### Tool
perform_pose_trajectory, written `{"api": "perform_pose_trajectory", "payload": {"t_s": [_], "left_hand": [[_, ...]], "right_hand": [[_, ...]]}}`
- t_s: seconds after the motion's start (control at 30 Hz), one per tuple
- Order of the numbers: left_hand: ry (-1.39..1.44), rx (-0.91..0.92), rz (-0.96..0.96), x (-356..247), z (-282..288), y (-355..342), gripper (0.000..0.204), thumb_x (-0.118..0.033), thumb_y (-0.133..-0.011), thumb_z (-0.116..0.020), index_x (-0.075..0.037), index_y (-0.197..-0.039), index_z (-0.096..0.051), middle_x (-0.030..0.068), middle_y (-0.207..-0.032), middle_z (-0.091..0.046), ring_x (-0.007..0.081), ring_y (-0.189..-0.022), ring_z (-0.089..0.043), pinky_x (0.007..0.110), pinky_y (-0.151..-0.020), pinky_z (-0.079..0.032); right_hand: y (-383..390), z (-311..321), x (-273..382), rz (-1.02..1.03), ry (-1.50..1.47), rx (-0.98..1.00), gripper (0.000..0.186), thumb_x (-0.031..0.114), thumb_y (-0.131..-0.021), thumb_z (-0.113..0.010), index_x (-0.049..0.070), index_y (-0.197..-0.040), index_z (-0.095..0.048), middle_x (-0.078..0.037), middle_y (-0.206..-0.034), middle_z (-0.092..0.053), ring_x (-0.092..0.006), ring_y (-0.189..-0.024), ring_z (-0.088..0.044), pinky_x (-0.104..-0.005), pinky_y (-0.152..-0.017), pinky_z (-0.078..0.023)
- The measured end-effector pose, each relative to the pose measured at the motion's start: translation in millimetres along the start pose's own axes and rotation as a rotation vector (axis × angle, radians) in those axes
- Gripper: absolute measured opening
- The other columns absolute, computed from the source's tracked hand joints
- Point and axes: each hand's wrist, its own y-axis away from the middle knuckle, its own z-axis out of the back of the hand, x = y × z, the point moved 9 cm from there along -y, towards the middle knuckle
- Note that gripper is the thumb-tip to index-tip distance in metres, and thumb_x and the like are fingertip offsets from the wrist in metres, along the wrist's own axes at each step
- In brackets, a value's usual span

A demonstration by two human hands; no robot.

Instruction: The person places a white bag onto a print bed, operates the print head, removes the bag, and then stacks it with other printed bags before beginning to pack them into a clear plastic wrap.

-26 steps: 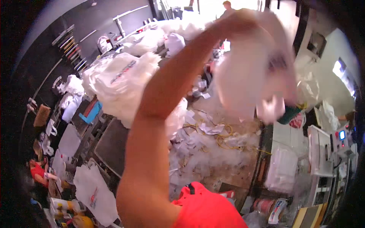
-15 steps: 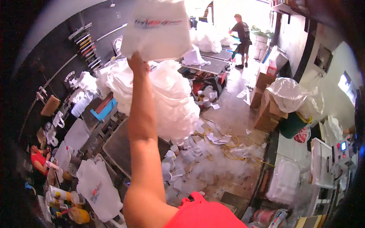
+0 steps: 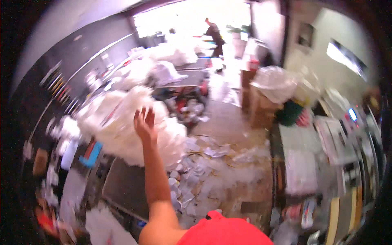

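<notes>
Now that the white printed bag held overhead half a second ago has left it, the left hand (image 3: 143, 122) hangs open-fingered and empty over the heap of white plastic bags (image 3: 130, 122), while the right hand stays out of view.

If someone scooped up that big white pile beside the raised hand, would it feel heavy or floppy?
The white pile looks like thin, crumpled bags, so probably light for its bulk. It would likely sag and shed pieces; similar scraps already litter the floor. The open hand holds nothing.
</notes>
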Motion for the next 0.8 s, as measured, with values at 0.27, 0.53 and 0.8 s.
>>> {"api": "perform_pose_trajectory", "payload": {"t_s": [0.27,0.53,0.8], "left_hand": [[-0.709,0.974,0.73,200,15,318,0.015,-0.016,-0.097,-0.059,-0.003,-0.091,-0.061,0.0053,-0.073,-0.063,0.0137,-0.057,-0.061,0.026,-0.052,-0.05],[0.104,1.997,-0.245,-17,-285,444,0.006,-0.008,-0.077,-0.065,-0.007,-0.083,-0.065,0.0058,-0.082,-0.065,0.0256,-0.077,-0.066,0.036,-0.068,-0.054],[0.421,1.707,-0.544,-116,-367,431,0.026,-0.027,-0.066,-0.074,-0.008,-0.081,-0.065,0.0059,-0.071,-0.064,0.0202,-0.061,-0.064,0.037,-0.063,-0.058]], "right_hand": [[85,-75,-63,-0.213,-0.232,-0.134,0.025,0.024,-0.08,-0.061,0.003,-0.068,-0.068,-0.014,-0.062,-0.065,-0.0254,-0.053,-0.064,-0.0409,-0.047,-0.051],[159,-78,-58,-0.305,-0.74,-0.241,0.026,0.023,-0.081,-0.068,0.005,-0.098,-0.062,-0.011,-0.061,-0.063,-0.0199,-0.046,-0.059,-0.0368,-0.04,-0.044],[130,-196,-224,-0.417,-0.564,-0.087,0.025,0.029,-0.08,-0.061,0.006,-0.089,-0.066,-0.008,-0.069,-0.063,-0.0233,-0.052,-0.06,-0.039,-0.044,-0.048]]}}
